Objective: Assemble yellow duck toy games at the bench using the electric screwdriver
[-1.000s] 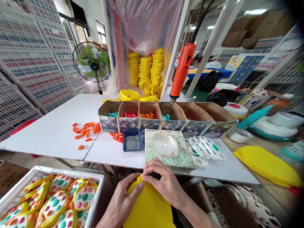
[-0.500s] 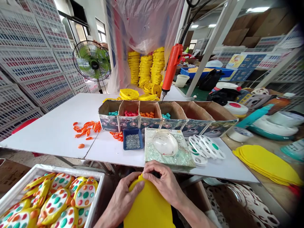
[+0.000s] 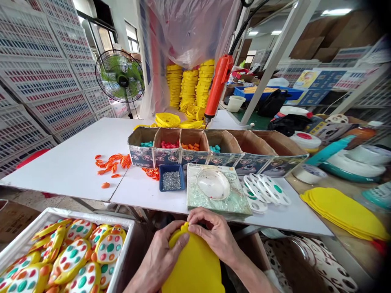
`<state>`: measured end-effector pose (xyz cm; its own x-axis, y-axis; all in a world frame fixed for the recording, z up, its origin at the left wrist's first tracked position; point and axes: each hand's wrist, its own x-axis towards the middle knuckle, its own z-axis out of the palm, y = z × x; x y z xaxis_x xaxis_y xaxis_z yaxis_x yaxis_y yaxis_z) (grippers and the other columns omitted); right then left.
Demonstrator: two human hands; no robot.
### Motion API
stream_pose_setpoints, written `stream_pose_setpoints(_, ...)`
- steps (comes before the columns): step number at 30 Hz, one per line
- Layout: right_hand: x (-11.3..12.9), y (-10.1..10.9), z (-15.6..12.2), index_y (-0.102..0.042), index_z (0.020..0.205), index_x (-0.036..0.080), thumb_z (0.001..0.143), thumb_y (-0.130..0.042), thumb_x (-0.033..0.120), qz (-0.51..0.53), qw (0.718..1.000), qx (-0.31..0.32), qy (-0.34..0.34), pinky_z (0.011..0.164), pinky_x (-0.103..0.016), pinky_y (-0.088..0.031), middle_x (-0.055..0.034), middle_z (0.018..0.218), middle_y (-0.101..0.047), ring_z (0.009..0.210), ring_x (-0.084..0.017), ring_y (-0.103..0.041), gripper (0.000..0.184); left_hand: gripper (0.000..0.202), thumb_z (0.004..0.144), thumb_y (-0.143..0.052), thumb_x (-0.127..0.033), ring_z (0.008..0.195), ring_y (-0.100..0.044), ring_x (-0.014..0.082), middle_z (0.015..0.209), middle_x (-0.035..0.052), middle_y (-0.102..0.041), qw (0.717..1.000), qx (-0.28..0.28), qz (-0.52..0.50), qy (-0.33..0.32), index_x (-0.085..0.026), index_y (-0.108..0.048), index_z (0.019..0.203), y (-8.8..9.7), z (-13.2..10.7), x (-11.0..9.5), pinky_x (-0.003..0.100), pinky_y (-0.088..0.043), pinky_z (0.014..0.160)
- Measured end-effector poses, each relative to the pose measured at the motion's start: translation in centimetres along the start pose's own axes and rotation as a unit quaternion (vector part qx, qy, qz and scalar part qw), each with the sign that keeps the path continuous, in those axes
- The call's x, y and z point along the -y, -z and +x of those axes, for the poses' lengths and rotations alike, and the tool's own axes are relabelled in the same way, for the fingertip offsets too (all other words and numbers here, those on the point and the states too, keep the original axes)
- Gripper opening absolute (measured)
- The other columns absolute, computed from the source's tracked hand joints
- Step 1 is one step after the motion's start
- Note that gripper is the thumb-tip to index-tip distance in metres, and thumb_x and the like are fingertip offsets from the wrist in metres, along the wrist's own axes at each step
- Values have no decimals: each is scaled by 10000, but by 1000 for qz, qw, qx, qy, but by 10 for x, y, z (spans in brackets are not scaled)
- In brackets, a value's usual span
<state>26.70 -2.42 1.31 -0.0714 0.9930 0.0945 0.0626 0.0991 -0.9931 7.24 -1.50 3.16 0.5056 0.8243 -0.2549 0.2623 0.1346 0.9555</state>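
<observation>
Just below the near edge of the white table (image 3: pixel 70 150), we hold a yellow piece (image 3: pixel 195 264) between our two hands. Its narrow end, with a small rounded knob, points away from us toward that near edge, and its broad body widens back our way until the frame's bottom cuts it off. The long axis runs from near to far, leaning a little to the left at the knobbed end.

Our left hand (image 3: pixel 161 250) grips the piece along its left rim: the thumb presses flat on the upper face near the narrow end, and the forefinger curls over the rim beside the knob. The other left fingertips are hidden, so we cannot tell how they lie. Our right hand (image 3: pixel 212 234) has thumb and forefinger at the right of the knob in a pinching pose, the remaining fingers bent above it. The narrow end thus sits between the two sets of fingers, while the broad part lies below them, nearer to us.

Along the table's near edge, beyond our fingers, lies a flat box (image 3: pixel 198 205) bearing a clear dish (image 3: pixel 214 184). A blue tray (image 3: pixel 161 185) of small metal parts stands just left of it.
</observation>
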Motion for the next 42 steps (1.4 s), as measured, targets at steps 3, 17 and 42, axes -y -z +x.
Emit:
stream_pose_setpoints(3,0,1,-3,-742,805,256,861,-793,267,-16,999,-4,32,851,-269,-519,7,919,-740,895,-160,-688,76,464,965,-553,-511,1058,-699,232,1218,73,-771,999,-15,30,-5,-199,-670,1289,-2,-2,1,275,-513,877)
stream_pose_setpoints(17,8,-5,-10,-709,838,263,911,-731,216,-107,984,-43,136,828,-305,-534,1,896,-755,875,-175,-680,90,452,977,-513,-526,1014,-712,245,1223,86,-774,998,-29,57,-25,-216,-685,1256,-9,-8,-2,270,-532,856)
stream_pose_setpoints(42,2,-8,-5,-702,820,208,706,-897,439,105,983,-9,-153,738,-252,-469,-2,939,-684,803,-138,-608,323,482,964,-542,-524,1061,-689,254,1193,83,-767,999,28,-21,26,-182,-692,1268,2,0,0,284,-506,884)
